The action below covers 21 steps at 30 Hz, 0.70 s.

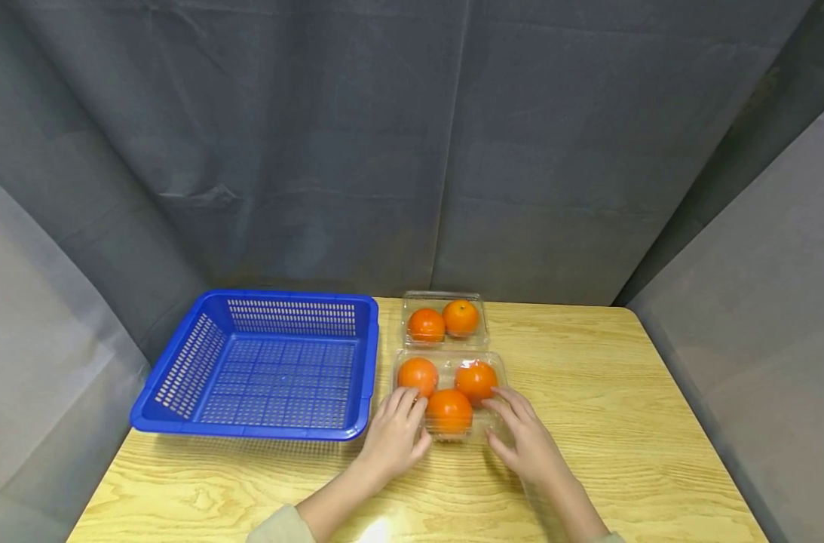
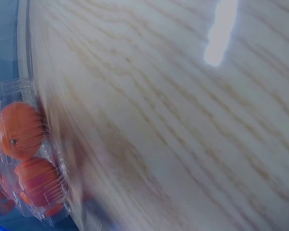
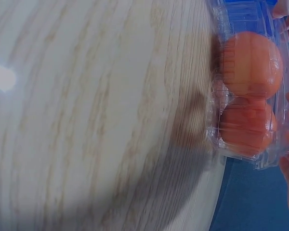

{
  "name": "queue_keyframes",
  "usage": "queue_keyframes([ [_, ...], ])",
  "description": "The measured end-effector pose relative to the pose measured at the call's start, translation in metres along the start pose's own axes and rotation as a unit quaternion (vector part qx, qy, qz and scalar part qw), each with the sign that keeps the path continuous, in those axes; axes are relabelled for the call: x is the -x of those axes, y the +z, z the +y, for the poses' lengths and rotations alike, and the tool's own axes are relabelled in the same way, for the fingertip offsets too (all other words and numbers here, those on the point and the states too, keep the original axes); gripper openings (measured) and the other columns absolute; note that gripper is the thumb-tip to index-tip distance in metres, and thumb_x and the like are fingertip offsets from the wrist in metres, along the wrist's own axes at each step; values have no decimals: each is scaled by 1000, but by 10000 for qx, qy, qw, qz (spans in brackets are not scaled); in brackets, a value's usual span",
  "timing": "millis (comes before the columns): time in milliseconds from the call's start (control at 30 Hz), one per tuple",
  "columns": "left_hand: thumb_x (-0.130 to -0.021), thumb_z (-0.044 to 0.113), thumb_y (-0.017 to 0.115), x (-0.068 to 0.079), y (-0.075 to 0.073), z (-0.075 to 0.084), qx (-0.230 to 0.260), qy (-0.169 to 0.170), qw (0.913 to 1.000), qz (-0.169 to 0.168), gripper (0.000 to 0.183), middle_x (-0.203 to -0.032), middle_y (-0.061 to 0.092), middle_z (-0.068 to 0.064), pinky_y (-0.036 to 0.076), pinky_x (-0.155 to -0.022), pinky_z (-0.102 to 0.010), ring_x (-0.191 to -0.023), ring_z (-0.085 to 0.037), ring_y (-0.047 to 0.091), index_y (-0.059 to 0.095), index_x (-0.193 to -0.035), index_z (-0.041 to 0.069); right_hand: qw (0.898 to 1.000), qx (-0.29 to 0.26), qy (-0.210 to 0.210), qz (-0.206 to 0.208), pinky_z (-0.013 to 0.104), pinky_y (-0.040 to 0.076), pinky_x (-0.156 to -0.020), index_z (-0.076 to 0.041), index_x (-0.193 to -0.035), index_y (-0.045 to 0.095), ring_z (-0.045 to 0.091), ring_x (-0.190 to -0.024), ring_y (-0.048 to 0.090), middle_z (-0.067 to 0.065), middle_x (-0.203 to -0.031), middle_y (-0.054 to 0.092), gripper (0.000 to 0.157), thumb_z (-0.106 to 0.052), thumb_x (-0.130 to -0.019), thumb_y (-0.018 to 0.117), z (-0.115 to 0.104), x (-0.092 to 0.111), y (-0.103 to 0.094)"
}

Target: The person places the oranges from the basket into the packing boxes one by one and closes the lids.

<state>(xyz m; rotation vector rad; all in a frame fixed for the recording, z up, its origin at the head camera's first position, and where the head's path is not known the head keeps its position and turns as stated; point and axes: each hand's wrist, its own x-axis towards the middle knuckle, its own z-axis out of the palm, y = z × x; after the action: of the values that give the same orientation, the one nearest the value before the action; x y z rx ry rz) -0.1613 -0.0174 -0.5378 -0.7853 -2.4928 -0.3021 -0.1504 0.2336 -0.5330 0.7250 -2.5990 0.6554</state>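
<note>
A clear plastic clamshell box (image 1: 476, 431) lies on the table with three oranges (image 1: 449, 412) inside. My left hand (image 1: 393, 436) rests at its front left corner, fingertips over the lid near an orange and thumb by the front edge. At the right side, my right hand (image 1: 528, 441) has its fingers spread and slightly bent, fingertips touching the box. The right wrist view shows the box (image 3: 245, 14) from the front, its ribbed wall before two oranges (image 3: 250, 65). In the left wrist view, only part of the box (image 2: 19, 86) shows at the left edge.
Behind it, close against it, stands a second clear box (image 1: 445, 296) holding two oranges (image 1: 461, 317). A blue plastic basket (image 1: 252, 432) with slotted walls stands to the left on the wooden table (image 1: 622, 407). Dark grey cloth (image 1: 330, 151) hangs behind the table.
</note>
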Motion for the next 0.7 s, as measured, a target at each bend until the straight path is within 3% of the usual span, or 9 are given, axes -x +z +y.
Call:
queue_keyframes([
  [700, -73, 26, 59, -9, 2, -2, -51, -203, 9995, -232, 40, -115, 54, -10, 41, -95, -42, -111, -27, 47, 58, -109, 7, 9996, -131, 225, -129, 56, 39, -91, -13, -121, 53, 34, -125, 35, 15, -134, 42, 47, -18, -76, 68, 7, -8, 3],
])
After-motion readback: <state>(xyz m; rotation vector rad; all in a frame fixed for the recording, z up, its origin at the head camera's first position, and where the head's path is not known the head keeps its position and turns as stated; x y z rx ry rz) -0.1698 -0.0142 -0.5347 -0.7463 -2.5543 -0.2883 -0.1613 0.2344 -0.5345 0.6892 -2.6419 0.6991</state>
